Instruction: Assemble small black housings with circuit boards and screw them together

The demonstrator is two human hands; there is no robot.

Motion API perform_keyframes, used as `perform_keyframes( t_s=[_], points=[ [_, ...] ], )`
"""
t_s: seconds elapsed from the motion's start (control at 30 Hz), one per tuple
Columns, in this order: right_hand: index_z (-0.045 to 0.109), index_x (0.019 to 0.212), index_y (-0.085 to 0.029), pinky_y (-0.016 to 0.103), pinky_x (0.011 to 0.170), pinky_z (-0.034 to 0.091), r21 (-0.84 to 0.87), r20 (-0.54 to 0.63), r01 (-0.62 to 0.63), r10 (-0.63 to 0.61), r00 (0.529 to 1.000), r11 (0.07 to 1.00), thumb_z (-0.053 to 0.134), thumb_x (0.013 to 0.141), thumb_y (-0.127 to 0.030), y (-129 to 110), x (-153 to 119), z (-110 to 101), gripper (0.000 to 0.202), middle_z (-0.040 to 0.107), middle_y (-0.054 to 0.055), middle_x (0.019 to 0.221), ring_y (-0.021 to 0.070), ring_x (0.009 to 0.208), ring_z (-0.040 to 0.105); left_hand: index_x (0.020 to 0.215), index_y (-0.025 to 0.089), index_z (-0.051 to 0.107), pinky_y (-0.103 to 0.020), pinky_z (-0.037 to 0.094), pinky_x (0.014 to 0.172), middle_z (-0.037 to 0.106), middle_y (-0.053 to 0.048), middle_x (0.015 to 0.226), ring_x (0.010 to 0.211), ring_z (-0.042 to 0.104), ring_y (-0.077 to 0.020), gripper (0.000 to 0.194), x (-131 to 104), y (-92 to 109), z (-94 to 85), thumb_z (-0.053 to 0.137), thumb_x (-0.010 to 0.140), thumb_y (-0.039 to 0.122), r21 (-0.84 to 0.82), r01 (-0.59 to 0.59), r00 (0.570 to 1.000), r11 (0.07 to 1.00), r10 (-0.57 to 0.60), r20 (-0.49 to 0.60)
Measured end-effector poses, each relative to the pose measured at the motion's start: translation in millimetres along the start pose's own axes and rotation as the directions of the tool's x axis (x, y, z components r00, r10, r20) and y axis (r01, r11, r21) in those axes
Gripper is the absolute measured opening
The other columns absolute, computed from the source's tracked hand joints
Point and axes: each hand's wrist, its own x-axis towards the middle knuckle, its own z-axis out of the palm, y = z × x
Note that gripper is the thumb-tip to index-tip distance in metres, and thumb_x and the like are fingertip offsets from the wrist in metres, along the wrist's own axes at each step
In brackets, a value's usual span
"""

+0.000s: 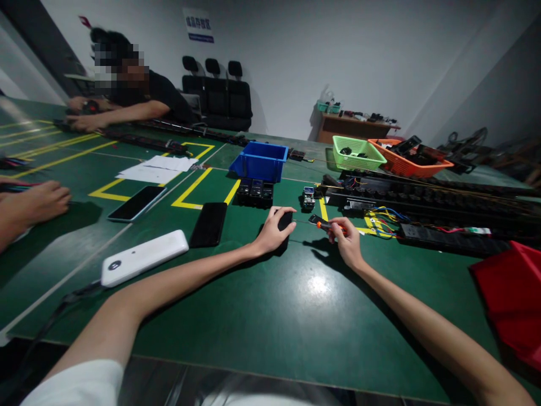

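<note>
Head view: work looks partway, though how much is done cannot be told. At the centre, the left hand [271,232] grips a black part [284,221]; right of it, the right hand [348,243] holds an orange-and-black screwdriver [323,225], its shaft towards that part, contact unclear. Loose wires [382,217], right on the counter [253,310], look unfinished.

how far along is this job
Possibly done: the black blocks grouped beside the blue plastic bin. In hand: a dark piece in the left hand, an orange-and-black tool in the right hand. Perhaps left: the small black-and-silver unit standing apart.
</note>
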Motion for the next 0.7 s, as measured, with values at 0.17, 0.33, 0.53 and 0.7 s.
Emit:
perform_keyframes(
  t_s=[0.17,0.33,0.53,0.7],
  points=[
    [0.06,0.09,-0.022,0.023,0.049,0.042,-0.039,-0.064,0.029,-0.031,0.997,0.999,0.064,0.086,-0.037,-0.8,-0.4,0.4,0.017,0.057,-0.003,0.068,0.0106,0.053,0.052,0.119,0.026,0.056,-0.035,0.041,0.105,0.047,-0.005,0.115,0.113,0.052,-0.0176,0.032,0.1,0.6,-0.4,0.057,0.088,0.029,0.002,-0.007,1.0,1.0,0.007,0.016],
    [0.061,0.093,-0.022,0.026,0.057,0.05,0.015,-0.122,0.026,-0.024,0.992,1.0,0.072,0.078,-0.034,0.5,1.3,-1.6,0.022,0.063,-0.001,0.079,0.0124,0.06,0.06,0.12,0.026,0.055,-0.036,0.04,0.106,0.047,-0.005,0.116,0.115,0.051,-0.0185,0.032,1.2,2.7,-1.0,0.057,0.088,0.028,0.01,0.005,0.999,1.0,-0.005,0.04],
    [0.063,0.086,-0.022,0.033,0.079,0.053,0.067,-0.108,0.102,-0.095,0.99,0.993,0.075,0.076,-0.027,5.9,3.0,-1.6,0.017,0.064,0.004,0.094,0.0182,0.089,0.064,0.12,0.027,0.055,-0.038,0.04,0.106,0.047,-0.006,0.117,0.116,0.051,-0.0192,0.032,3.2,3.1,-2.9,0.057,0.088,0.028,0.01,0.056,0.997,0.998,-0.056,0.054],
    [0.063,0.084,-0.022,0.035,0.083,0.052,0.06,-0.033,0.135,-0.133,0.991,0.989,0.071,0.08,-0.022,4.6,4.1,-0.7,0.008,0.063,0.005,0.096,0.0186,0.094,0.062,0.121,0.027,0.054,-0.037,0.04,0.106,0.047,-0.005,0.117,0.115,0.051,-0.0184,0.032,3.9,2.2,-3.4,0.056,0.089,0.03,0.017,0.087,0.994,0.996,-0.088,0.063]
  ],
)
